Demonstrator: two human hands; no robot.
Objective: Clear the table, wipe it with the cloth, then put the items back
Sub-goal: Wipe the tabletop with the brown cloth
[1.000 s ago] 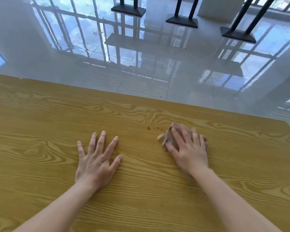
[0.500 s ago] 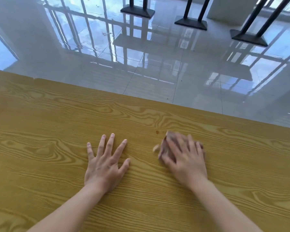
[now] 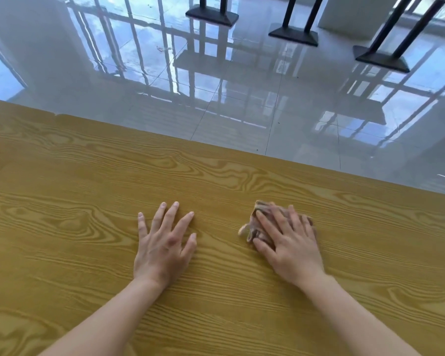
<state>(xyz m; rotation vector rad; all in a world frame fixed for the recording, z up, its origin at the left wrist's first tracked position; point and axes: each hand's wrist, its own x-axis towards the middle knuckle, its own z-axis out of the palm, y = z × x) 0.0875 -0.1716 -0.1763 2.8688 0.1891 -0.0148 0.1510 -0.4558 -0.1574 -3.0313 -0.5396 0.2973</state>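
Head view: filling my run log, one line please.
phase: wipe | right hand: presses cloth | left hand: flat on table

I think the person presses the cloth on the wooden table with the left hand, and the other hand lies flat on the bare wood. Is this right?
Not quite: the hand is wrong. The head view shows the right hand pressing the cloth on the wooden table, its fingers spread over it. The other one, the left hand, lies flat on the bare wood.
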